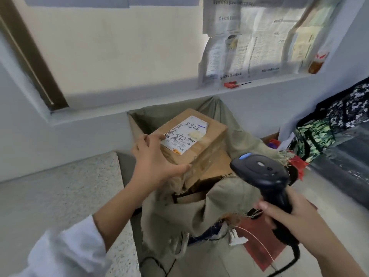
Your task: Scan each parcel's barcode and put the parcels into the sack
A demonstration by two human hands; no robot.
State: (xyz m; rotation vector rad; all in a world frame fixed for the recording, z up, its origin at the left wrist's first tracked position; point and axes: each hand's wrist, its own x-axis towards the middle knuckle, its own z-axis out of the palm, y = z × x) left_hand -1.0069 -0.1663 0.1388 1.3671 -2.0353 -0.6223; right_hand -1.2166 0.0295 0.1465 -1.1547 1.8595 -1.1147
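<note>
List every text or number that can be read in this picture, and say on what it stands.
"2166", not certain: blue handwriting on the white label of the parcel, upside down to the camera.
Printed characters and small print on that label: too blurred to read.
The newspapers on the window: too blurred to read.
The scanner: no readable mark.

Left arm in a pushed-back white sleeve (65, 252) reaches forward, left hand (153, 160) holding the near corner of a parcel (201, 148) between thumb and spread fingers; right hand (289, 216), forearm bare, grips a scanner (259, 170) by its handle.
</note>
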